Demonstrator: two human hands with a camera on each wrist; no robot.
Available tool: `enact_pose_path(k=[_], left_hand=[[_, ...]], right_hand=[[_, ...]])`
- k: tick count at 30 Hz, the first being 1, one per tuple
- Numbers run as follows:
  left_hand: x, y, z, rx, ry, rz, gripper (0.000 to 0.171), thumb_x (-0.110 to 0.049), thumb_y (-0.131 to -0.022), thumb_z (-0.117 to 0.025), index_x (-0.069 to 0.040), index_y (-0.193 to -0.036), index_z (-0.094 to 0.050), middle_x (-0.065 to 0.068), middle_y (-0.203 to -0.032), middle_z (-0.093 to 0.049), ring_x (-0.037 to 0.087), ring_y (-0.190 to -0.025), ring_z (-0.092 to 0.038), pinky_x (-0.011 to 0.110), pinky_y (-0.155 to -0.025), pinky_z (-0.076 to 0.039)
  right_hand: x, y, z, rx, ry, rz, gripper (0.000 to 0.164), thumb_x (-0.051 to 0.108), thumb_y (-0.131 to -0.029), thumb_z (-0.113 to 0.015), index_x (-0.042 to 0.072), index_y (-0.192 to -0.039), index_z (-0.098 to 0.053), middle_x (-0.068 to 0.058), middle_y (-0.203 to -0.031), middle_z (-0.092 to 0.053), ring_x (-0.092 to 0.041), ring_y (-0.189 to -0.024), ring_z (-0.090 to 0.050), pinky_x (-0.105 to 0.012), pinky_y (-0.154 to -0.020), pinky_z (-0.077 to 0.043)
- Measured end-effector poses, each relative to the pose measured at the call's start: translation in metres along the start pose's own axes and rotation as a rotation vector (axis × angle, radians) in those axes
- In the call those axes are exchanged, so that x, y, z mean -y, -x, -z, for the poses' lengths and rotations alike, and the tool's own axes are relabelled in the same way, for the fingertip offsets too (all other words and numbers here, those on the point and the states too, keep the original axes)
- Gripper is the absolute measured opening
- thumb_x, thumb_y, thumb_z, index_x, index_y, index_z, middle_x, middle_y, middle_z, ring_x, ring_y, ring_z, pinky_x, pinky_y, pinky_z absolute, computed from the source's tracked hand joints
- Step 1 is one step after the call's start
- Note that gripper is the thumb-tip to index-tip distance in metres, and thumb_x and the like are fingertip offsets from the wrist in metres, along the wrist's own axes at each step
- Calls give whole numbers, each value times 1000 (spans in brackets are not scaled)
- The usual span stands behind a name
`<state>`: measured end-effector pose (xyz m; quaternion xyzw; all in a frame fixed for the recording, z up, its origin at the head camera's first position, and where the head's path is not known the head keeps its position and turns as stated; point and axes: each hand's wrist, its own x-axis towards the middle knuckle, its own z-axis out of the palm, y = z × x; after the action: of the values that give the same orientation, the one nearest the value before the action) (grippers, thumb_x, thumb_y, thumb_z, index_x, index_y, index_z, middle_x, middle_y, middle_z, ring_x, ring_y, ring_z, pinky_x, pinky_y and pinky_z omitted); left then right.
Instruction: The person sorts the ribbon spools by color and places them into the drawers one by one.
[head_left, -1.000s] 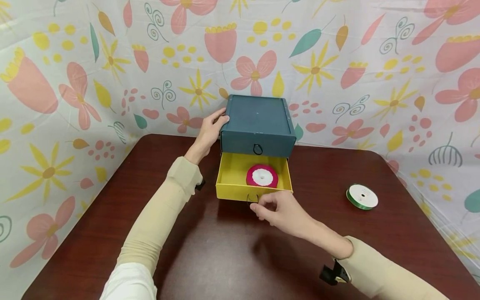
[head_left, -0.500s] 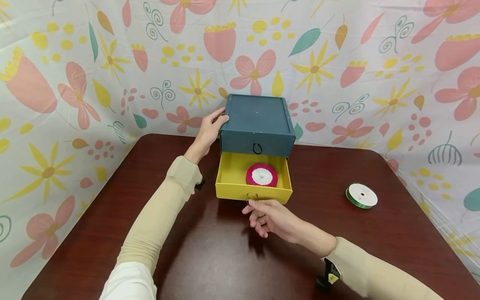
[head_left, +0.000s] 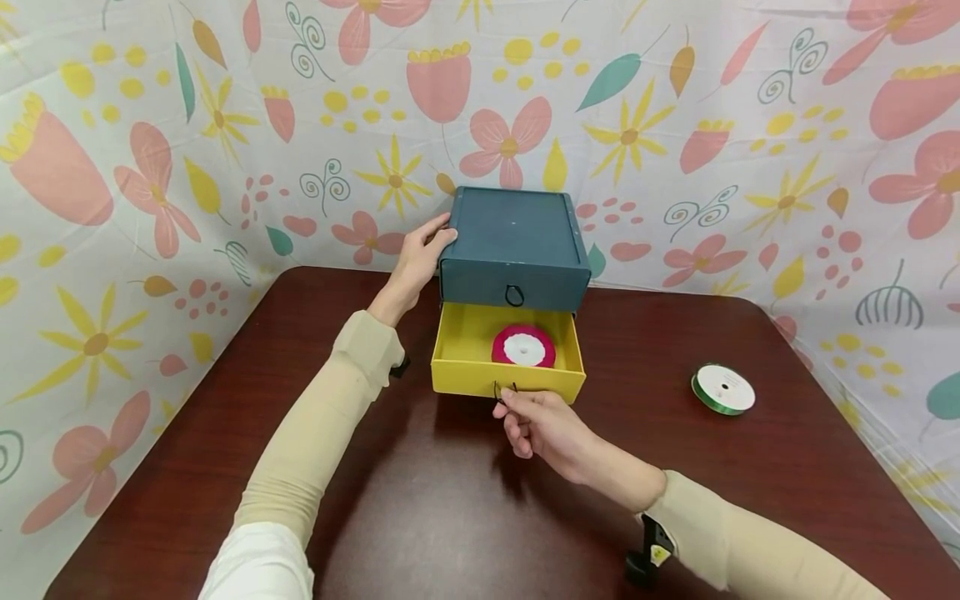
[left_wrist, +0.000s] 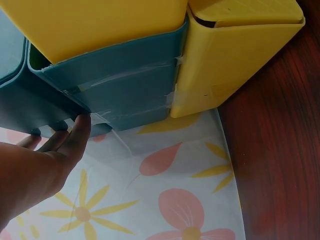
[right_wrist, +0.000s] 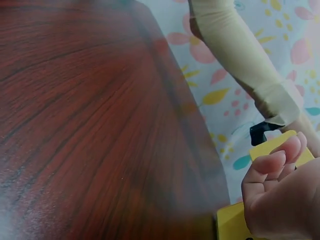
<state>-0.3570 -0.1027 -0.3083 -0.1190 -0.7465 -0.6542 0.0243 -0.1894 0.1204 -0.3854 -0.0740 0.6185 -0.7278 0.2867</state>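
A dark teal drawer box [head_left: 513, 225] stands at the back of the table, its lower yellow drawer [head_left: 461, 377] pulled out. Inside the drawer lies a spool of magenta ribbon [head_left: 525, 346] with a white centre. My right hand [head_left: 551, 432] pinches the drawer's black loop pull [head_left: 497, 392] between thumb and forefinger, the other fingers curled below. My left hand [head_left: 414, 260] rests against the left side of the box, near its top edge. In the left wrist view, the fingers [left_wrist: 77, 137] of that hand touch the teal side.
A spool of green ribbon [head_left: 723, 389] lies flat on the dark wooden table [head_left: 420, 500], to the right. The upper teal drawer is closed, with its own black loop [head_left: 514, 296]. A flowered cloth [head_left: 652, 150] hangs just behind the box.
My right hand has turned and lowered from over the yellow drawer's front, then risen slightly onto the loop pull, which it now pinches. The left hand, box and both spools stay put.
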Motion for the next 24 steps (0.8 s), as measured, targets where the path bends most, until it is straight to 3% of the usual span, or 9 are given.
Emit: enact_pose_path(k=[24], left_hand=[[-2,1,0,-2,0,1,52,-36,-101,-49,-23,-150,-38,2,-155,-36,18,-141,-36,40,-116,-33]], right_hand=[[8,-14,6,-50,-34,5,34,34,-102,-47,12,-82,-63,6,-56,-55,-8,-45,-44,-21,-52,-38]])
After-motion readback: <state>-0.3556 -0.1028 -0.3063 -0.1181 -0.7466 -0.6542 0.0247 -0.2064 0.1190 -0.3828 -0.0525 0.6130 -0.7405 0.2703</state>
